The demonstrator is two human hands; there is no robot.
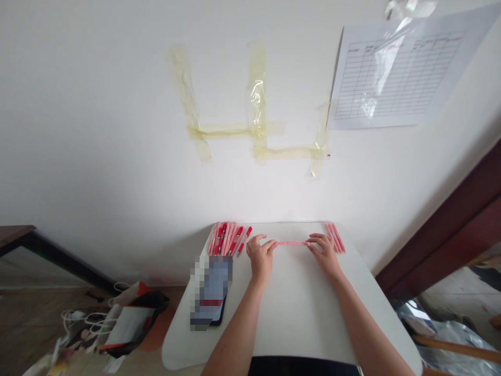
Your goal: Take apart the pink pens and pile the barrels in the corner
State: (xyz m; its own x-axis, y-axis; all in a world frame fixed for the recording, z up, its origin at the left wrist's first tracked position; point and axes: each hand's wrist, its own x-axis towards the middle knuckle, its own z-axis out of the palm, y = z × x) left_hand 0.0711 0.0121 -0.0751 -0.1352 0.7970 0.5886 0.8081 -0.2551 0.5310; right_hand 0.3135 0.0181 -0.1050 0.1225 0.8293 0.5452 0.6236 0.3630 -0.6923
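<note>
My left hand (260,254) pinches the left end of a slim pink pen (290,243), held level just above the white table (297,303). At its other end, my right hand (323,251) closes thumb and fingers on the tip. Left of my left hand lies a bunch of pink and red pens (227,239), side by side and partly overlapping. One red pen (245,240) rests at the edge of that bunch, nearest my left hand. Just beyond my right hand, a few pink pens (335,237) lie together in a slanted row.
A phone (217,292), partly blurred out, lies at the table's left side. The wall behind carries yellowed tape strips (257,99) and a taped printed sheet (399,78). Bags (131,318) stand on the floor at left. Dark red wood (438,235) is at right.
</note>
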